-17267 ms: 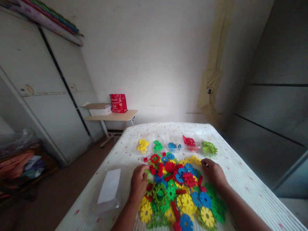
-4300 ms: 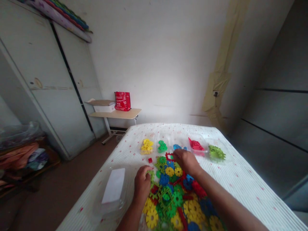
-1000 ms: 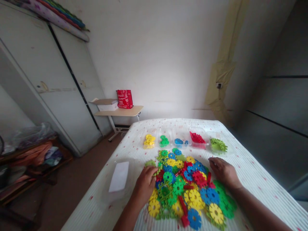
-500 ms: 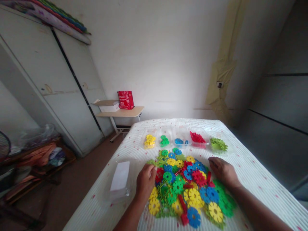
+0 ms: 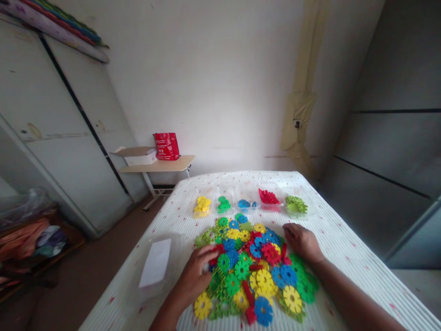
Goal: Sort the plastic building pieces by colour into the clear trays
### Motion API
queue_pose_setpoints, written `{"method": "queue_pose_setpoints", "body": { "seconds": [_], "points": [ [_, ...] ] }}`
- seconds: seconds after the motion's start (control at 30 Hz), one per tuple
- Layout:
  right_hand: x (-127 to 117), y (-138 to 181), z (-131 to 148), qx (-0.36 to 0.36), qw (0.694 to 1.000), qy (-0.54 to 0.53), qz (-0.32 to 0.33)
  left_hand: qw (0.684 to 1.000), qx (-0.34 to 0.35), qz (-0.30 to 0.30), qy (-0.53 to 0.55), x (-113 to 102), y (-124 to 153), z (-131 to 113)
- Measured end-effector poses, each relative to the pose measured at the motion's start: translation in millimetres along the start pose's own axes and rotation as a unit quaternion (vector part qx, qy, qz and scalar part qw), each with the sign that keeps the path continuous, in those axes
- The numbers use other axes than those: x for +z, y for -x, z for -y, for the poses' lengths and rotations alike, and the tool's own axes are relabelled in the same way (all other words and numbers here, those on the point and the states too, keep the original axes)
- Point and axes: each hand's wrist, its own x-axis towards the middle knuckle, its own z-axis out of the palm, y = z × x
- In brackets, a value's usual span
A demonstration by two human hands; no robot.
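A heap of plastic snowflake discs and interlocking building pieces (image 5: 243,269) in yellow, green, blue and red lies between my hands. My left hand (image 5: 197,272) is at the heap's left edge, its thumb and fingers apart, with nothing seen in it. Its fingertips are close to a red piece (image 5: 216,250). Light green toothed pieces (image 5: 208,236) lie just beyond them. At the heap's right edge my right hand (image 5: 303,242) rests low with its fingers curled. Their undersides are hidden, so what they hold, if anything, does not show. Green discs (image 5: 305,280) lie beside that wrist.
Across the table's far side stand clear plastic boxes with sorted pieces: yellow (image 5: 202,206), green (image 5: 223,204), blue (image 5: 246,204), red (image 5: 269,197) and light green (image 5: 295,205). A clear container with a white card (image 5: 155,263) sits at left. A red bag (image 5: 166,146) stands on a side table.
My left hand has opened from a closed grip and shifted slightly back toward me. My right hand stays curled at the heap's edge. The view has turned a little to the right.
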Motion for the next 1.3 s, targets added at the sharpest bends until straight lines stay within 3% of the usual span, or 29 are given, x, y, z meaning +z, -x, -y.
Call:
{"method": "queue_pose_setpoints", "body": {
  "seconds": [0.17, 0.3, 0.5, 0.63, 0.77, 0.87, 1.0, 1.13, 1.3],
  "points": [
    [-6, -4, 4, 0.067, 0.994, -0.086, 0.03, 0.999, -0.023, -0.004, -0.022, -1, -6, -7],
    [-19, -6, 18, 0.1, 0.968, -0.197, 0.119, 0.998, -0.053, -0.003, -0.025, 0, -13, -16],
    [-38, -9, 51, -0.046, 0.957, -0.193, 0.211, 0.996, -0.073, -0.02, -0.04, 5, -20, -18],
    [-38, -9, 55, -0.066, 0.945, -0.201, 0.25, 0.996, -0.072, -0.047, -0.026, -1, -20, -23],
    [-33, -7, 51, -0.021, 0.936, -0.248, 0.249, 0.993, -0.078, -0.08, 0.028, -13, -24, -39],
    [-28, -5, 51, 0.037, 0.919, -0.303, 0.249, 0.983, -0.099, -0.086, 0.126, -12, -31, -52],
    [-24, -8, 52, 0.104, 0.878, -0.385, 0.265, 0.939, -0.182, -0.068, 0.284, 6, -46, -62],
    [-26, -15, 54, 0.142, 0.846, -0.456, 0.236, 0.895, -0.22, -0.097, 0.375, 28, -59, -60],
    [-23, -25, 67, 0.137, 0.805, -0.547, 0.185, 0.897, -0.208, -0.083, 0.381, 42, -68, -65]
  ]
}}
